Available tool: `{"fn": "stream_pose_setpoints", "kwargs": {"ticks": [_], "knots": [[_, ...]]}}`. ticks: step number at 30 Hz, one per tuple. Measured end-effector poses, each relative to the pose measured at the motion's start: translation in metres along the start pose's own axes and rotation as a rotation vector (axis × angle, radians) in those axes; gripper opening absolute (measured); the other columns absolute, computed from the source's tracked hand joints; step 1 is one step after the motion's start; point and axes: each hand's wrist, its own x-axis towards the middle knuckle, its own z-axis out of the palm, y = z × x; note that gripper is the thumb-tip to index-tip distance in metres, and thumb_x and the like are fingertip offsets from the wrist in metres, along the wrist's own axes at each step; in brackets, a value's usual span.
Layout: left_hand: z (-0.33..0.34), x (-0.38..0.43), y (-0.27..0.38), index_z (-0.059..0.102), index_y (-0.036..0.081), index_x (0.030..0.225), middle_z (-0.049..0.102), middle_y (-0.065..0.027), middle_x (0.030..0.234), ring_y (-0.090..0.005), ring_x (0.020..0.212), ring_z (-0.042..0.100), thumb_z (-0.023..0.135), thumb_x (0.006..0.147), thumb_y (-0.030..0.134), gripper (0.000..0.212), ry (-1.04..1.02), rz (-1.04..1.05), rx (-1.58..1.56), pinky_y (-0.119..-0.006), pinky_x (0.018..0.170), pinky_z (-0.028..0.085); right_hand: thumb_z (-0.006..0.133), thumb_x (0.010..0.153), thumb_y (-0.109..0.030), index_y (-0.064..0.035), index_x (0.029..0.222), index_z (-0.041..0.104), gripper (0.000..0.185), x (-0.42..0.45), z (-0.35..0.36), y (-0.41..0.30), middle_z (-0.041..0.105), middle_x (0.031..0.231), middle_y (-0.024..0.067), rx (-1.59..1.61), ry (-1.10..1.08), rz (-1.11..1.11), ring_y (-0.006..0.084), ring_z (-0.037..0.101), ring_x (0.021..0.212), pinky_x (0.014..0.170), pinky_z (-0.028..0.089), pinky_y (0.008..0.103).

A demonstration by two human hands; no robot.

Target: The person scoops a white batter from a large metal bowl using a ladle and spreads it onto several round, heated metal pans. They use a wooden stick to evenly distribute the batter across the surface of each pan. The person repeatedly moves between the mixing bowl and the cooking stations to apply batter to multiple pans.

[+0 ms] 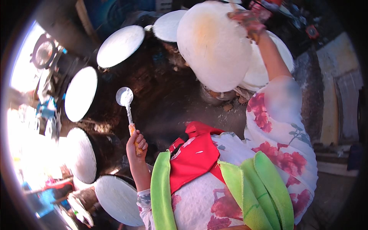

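My left hand (137,145) is closed round the orange handle of a ladle (124,97), whose round bowl is coated with white stuff. At the upper right, my right hand (248,23), in a reddish, worn glove, is at the edge of a large round white sheet (214,46). This sheet has a yellowish patch near its top. Its fingers are blurred, so their hold on the sheet is unclear. Behind my right forearm lies another white round (258,66), partly hidden.
Several white discs, among them one at the upper left (120,46) and one at the lower left (116,198), curve round a dark area. A fan (44,51) stands far left. Beneath the large sheet is a rounded container (212,96). A pale wall (339,89) is at the right.
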Motion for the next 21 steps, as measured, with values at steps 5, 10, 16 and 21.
{"fn": "stream_pose_setpoints", "kwargs": {"ticks": [5, 10, 16, 21], "knots": [[-0.012, 0.025, 0.008, 0.050, 0.007, 0.094, 0.037, 0.0033, 0.057, -0.0067, 0.041, 0.036, 0.045, 0.093, 0.020, 0.013, 0.024, -0.068, 0.067, -0.022, 0.039, 0.032, 0.069, 0.072, -0.035, -0.0037, 0.104, 0.063, 0.045, -0.164, -0.051, 0.029, 0.062, 0.099, 0.0047, 0.647, 0.654, 0.944, 0.0159, 0.058, 0.090, 0.080, 0.045, 0.0298], [0.023, 0.047, 0.011, 0.050, 0.007, 0.094, 0.036, 0.0038, 0.057, -0.0064, 0.041, 0.035, 0.045, 0.093, 0.020, 0.014, -0.006, -0.073, 0.094, -0.022, 0.039, 0.031, 0.068, 0.074, -0.037, -0.0017, 0.096, 0.064, 0.042, -0.356, 0.020, 0.084, 0.062, 0.085, 0.0046, 0.364, 0.753, 1.373, 0.0148, 0.056, 0.074, 0.071, 0.045, 0.0303], [0.028, 0.058, 0.019, 0.051, 0.007, 0.093, 0.036, 0.0044, 0.057, -0.0058, 0.041, 0.036, 0.045, 0.093, 0.021, 0.015, 0.012, -0.142, 0.132, -0.022, 0.040, 0.030, 0.069, 0.072, -0.021, -0.0081, 0.080, 0.062, 0.016, -0.393, 0.142, 0.017, 0.056, 0.063, 0.0028, 0.577, 0.964, 1.716, 0.0146, 0.053, 0.044, 0.037, 0.040, 0.0296], [0.050, 0.063, 0.015, 0.051, 0.006, 0.094, 0.036, 0.0044, 0.057, -0.0056, 0.041, 0.035, 0.045, 0.093, 0.021, 0.016, 0.065, -0.166, 0.166, -0.021, 0.040, 0.030, 0.070, 0.072, -0.019, -0.0097, 0.077, 0.060, 0.014, -0.312, 0.133, -0.053, 0.050, 0.054, 0.0006, 0.676, 1.063, 1.710, 0.0133, 0.049, 0.039, 0.034, 0.036, 0.0273]]}}
